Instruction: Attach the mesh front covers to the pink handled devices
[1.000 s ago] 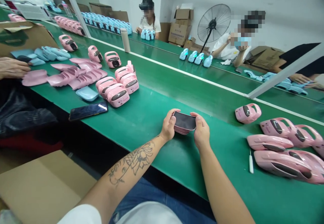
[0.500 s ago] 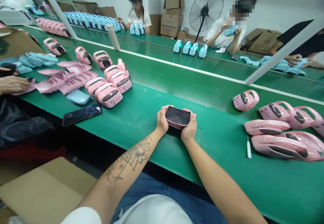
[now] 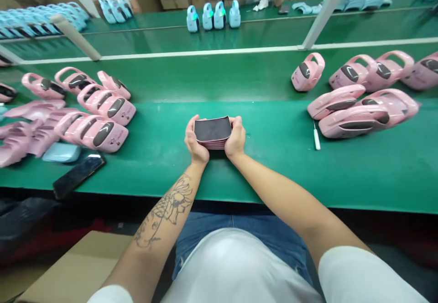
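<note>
A stack of thin, slightly curved dark panels with pink edges (image 3: 212, 129) is held level just above or on the green table, in front of my body. My left hand (image 3: 196, 142) is closed around its left end, and my right hand (image 3: 236, 139) grips the right end. Several pink layers show along the front edge. I cannot tell whether the underside touches the table, and my fingertips behind the stack are partly hidden.
Pink handled housings (image 3: 111, 138) stand in a group at left, beside pink shell parts (image 3: 34, 129), a blue piece (image 3: 61, 152) and a phone (image 3: 78, 175). More pink housings (image 3: 352, 120) lie at right near a white-handled screwdriver (image 3: 316, 139). Blue units (image 3: 219, 16) stand across the table.
My view has turned down and levelled, so the table's contents appear higher. Both hands keep hold of the stack, whose layered front edge now shows more clearly.
</note>
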The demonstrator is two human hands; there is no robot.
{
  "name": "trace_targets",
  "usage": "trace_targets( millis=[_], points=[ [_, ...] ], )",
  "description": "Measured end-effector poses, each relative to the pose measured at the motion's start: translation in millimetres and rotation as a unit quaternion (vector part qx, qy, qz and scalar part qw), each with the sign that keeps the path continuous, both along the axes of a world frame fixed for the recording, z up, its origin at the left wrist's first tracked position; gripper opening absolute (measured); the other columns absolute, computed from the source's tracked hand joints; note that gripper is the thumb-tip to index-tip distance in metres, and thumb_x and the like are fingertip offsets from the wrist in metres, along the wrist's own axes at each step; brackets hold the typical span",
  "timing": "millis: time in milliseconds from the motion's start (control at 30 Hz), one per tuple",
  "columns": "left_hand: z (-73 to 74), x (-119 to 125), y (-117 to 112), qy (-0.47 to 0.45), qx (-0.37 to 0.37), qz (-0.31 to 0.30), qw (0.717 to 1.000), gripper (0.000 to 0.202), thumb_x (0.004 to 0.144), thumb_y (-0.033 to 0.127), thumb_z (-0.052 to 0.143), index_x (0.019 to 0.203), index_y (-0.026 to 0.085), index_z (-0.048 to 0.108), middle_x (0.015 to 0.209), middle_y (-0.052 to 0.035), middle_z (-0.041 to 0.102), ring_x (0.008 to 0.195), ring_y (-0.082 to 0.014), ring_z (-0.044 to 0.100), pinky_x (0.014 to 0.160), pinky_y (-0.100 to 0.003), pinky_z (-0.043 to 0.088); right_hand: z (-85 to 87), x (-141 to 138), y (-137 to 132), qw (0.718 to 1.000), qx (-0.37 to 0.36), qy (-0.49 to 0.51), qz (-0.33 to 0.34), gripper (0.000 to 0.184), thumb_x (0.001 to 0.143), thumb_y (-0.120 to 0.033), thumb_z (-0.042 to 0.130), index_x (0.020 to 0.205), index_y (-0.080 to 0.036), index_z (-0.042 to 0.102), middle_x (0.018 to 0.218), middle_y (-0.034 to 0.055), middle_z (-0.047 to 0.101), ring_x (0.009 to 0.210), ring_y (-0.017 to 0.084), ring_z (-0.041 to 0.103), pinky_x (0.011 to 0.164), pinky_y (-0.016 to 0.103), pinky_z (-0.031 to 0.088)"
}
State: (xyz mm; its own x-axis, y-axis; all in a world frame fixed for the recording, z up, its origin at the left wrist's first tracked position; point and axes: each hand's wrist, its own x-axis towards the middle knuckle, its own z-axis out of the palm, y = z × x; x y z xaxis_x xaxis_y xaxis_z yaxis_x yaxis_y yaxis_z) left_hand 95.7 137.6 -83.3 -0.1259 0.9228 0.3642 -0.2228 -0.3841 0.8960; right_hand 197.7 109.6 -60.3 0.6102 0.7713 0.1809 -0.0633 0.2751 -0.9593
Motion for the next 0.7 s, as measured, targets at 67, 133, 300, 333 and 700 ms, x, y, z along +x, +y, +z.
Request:
trace_targets(
  millis=[67, 133, 300, 333, 700],
  points=[
    [1.1, -0.5, -1.8, 0.036, 0.029, 0.029, 0.999, 0.08, 0.098, 0.081, 0.031, 0.138, 0.02, 0.063, 0.126, -0.0135, 0.071, 0.118, -0.0292, 0.069, 0.101, -0.044, 0.055, -1.4, 0.5, -0.4, 1.0, 0.011, 0.004, 0.008, 0.073, 0.101, -0.077, 0.027, 0.091, -0.02, 0.071, 0.093, 0.0096, 0.075, 0.088, 0.024, 0.068, 0.084, 0.04, 0.054],
    [2.8, -1.3, -3.8, 0.062, 0.047, 0.055, 0.995, 0.076, 0.099, 0.079, 0.034, 0.134, 0.019, 0.066, 0.129, -0.0136, 0.07, 0.12, -0.0299, 0.068, 0.102, -0.044, 0.054, -2.8, 1.2, -1.9, 0.999, 0.03, 0.013, 0.025, 0.072, 0.1, -0.078, 0.029, 0.103, -0.02, 0.072, 0.104, 0.0112, 0.075, 0.098, 0.026, 0.07, 0.09, 0.042, 0.055],
    [3.4, -3.0, -5.0, 0.082, 0.063, 0.096, 0.99, 0.07, 0.098, 0.075, 0.045, 0.129, 0.016, 0.068, 0.129, -0.0144, 0.069, 0.119, -0.0302, 0.067, 0.102, -0.044, 0.053, -4.9, 2.7, -8.5, 0.991, 0.101, -0.054, 0.062, 0.061, 0.101, -0.073, 0.037, 0.123, -0.026, 0.068, 0.126, 0.0108, 0.071, 0.119, 0.029, 0.065, 0.107, 0.048, 0.05],
    [3.0, -3.2, -4.9, 0.081, 0.065, 0.093, 0.99, 0.071, 0.097, 0.076, 0.046, 0.13, 0.017, 0.067, 0.129, -0.0144, 0.069, 0.118, -0.0298, 0.067, 0.101, -0.043, 0.053, -4.9, 2.5, -9.6, 0.991, 0.103, -0.072, 0.054, 0.059, 0.101, -0.072, 0.037, 0.122, -0.027, 0.069, 0.125, 0.0103, 0.07, 0.118, 0.029, 0.065, 0.108, 0.048, 0.049],
    [6.6, -0.6, -8.5, 0.046, 0.072, 0.029, 0.996, 0.073, 0.101, 0.075, 0.037, 0.141, 0.02, 0.062, 0.124, -0.0127, 0.072, 0.109, -0.0275, 0.071, 0.096, -0.042, 0.057, -2.3, 1.2, -6.8, 0.994, 0.061, -0.09, 0.0, 0.058, 0.104, -0.069, 0.029, 0.105, -0.023, 0.064, 0.106, 0.0099, 0.068, 0.105, 0.026, 0.064, 0.099, 0.044, 0.052]
  ],
)
